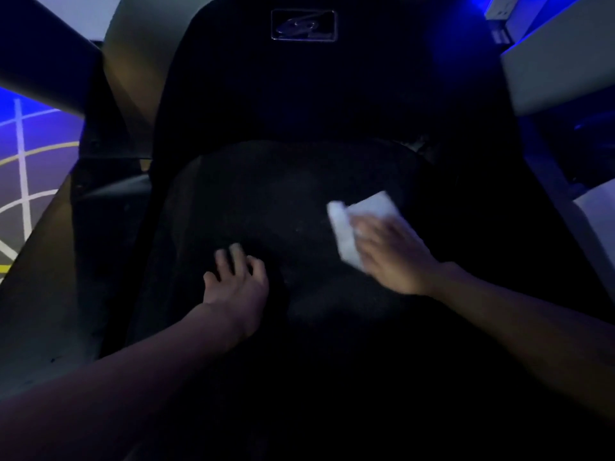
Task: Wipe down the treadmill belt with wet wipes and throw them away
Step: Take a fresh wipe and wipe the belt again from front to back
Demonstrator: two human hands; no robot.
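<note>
Running belt: the dark, faintly speckled treadmill belt (pixel 266 201) fills the middle of your view in dim light, with a paler dusty sheen toward its far end.
Motor cover: a black hood (pixel 299 94) stands at the far end of the belt and carries a rectangular logo badge (pixel 303 25) near its top.
Side rail: a dull grey-brown rail (pixel 50 294) runs along the belt's left edge.
Room: a blue-lit floor (pixel 43 134) left of the belt is marked with white and yellow lines. Pale panels (pixel 559 61) right of the belt are edged in blue glow.
Left hand: your left hand (pixel 238 281) is on the belt left of its centre, fingers spread and slightly bent, tips touching the surface, holding nothing.
Right hand: your right hand (pixel 392 257) is on the belt's right half, blurred, laid flat over the wipe with fingers extended, pressing it down. Whether the thumb tucks round it, you cannot tell.
Wet wipe: the white folded wet wipe (pixel 362 214) lies flat on the belt under your right fingers. It sticks out past the fingertips toward the motor cover and toward the belt's centre.
</note>
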